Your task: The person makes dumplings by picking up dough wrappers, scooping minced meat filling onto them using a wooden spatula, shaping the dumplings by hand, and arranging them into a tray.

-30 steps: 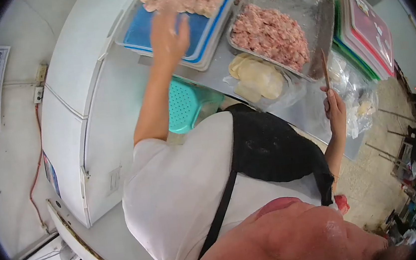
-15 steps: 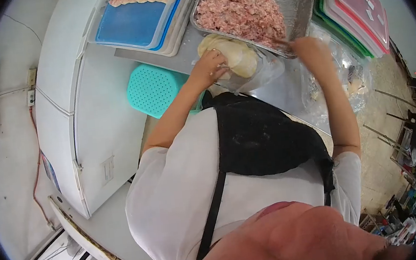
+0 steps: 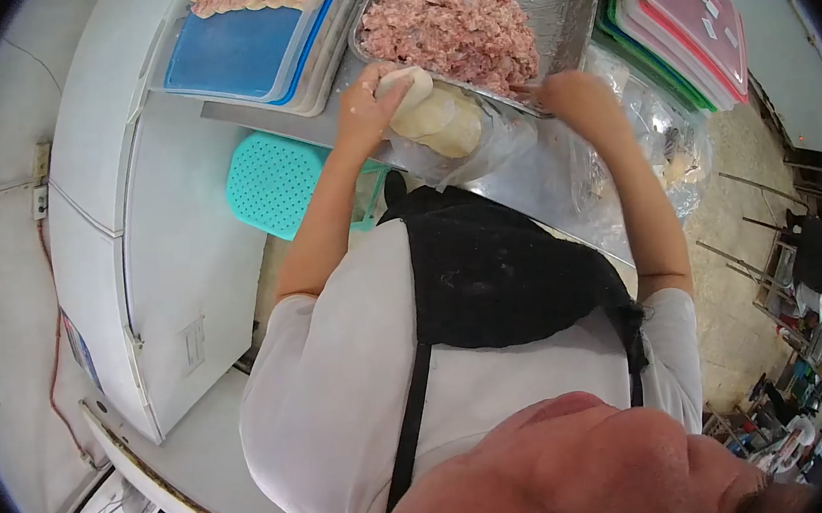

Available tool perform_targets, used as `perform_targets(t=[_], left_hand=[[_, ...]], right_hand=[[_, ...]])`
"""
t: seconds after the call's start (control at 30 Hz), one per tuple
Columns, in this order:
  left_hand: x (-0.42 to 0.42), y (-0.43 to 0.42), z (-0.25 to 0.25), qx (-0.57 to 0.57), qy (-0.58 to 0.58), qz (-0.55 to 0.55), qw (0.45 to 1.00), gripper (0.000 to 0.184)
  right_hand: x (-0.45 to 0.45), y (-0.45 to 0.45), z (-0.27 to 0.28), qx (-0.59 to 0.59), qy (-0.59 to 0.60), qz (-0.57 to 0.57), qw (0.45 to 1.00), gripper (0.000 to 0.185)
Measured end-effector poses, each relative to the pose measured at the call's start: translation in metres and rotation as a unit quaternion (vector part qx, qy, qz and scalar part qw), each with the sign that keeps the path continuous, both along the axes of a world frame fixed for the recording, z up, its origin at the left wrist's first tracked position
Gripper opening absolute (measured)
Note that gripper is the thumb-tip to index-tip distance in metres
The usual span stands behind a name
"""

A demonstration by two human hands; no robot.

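My left hand (image 3: 366,112) is closed on a pale round dough wrapper (image 3: 407,91), lifted above a stack of wrappers (image 3: 448,126) that lies on a clear plastic bag (image 3: 509,143). At the near right corner of a metal tray (image 3: 574,18), my right hand (image 3: 582,101) is closed around a thin brownish tool (image 3: 527,92). Its tip meets the edge of the pink minced meat (image 3: 448,25) heaped in the tray. My fingers hide most of the tool, so I cannot tell its exact kind.
Left of the tray, a plastic container (image 3: 224,57) with a blue bottom holds rows of filled pieces. Coloured lids (image 3: 694,12) are stacked at the right, near another plastic bag (image 3: 663,148). A turquoise perforated stool (image 3: 275,182) stands below the table, beside a white refrigerator (image 3: 189,268).
My left hand has moved up and left from the stack and now has one wrapper raised. My right hand has shifted slightly left along with the whole view.
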State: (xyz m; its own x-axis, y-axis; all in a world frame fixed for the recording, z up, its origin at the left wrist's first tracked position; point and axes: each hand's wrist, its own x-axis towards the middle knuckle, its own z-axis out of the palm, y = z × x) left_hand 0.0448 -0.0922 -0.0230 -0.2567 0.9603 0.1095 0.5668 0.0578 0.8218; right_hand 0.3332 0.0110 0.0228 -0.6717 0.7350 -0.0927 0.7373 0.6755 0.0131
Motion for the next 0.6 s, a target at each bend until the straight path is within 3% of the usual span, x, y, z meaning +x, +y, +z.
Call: perform_targets(t=[0.03,0.17,0.2,0.23,0.33,0.43,0.5,0.6], left_hand=[[-0.003,0.002,0.003,-0.008,-0.042,-0.002,0.999,0.023],[-0.005,0.0,0.012,0.059,-0.002,-0.226,0.972,0.023],[-0.001,0.007,-0.001,0.103,0.024,-0.305,0.947,0.022],[0.004,0.012,-0.01,0.147,0.049,-0.381,0.912,0.022],[0.03,0.027,-0.018,0.159,0.21,-0.44,0.859,0.026],[0.036,0.038,-0.027,0.048,0.109,-0.462,0.879,0.024],[0.034,0.041,-0.028,0.057,0.074,-0.462,0.882,0.023],[0.032,0.045,-0.021,0.041,0.071,-0.486,0.87,0.022]], right_hand=[[0.006,0.008,0.012,-0.023,-0.015,-0.018,0.999,0.029],[0.0,0.002,0.036,-0.042,-0.061,-0.081,0.994,0.032],[-0.007,-0.002,0.014,-0.018,-0.077,-0.013,0.997,0.031],[-0.016,-0.008,-0.008,-0.024,-0.041,-0.026,0.999,0.031],[-0.031,-0.012,-0.031,-0.053,0.061,-0.052,0.995,0.031],[-0.018,-0.015,-0.02,-0.147,0.159,-0.08,0.973,0.033],[-0.006,-0.011,-0.009,-0.247,0.243,-0.108,0.932,0.036],[-0.003,0.001,0.018,-0.168,0.1,-0.152,0.969,0.037]])
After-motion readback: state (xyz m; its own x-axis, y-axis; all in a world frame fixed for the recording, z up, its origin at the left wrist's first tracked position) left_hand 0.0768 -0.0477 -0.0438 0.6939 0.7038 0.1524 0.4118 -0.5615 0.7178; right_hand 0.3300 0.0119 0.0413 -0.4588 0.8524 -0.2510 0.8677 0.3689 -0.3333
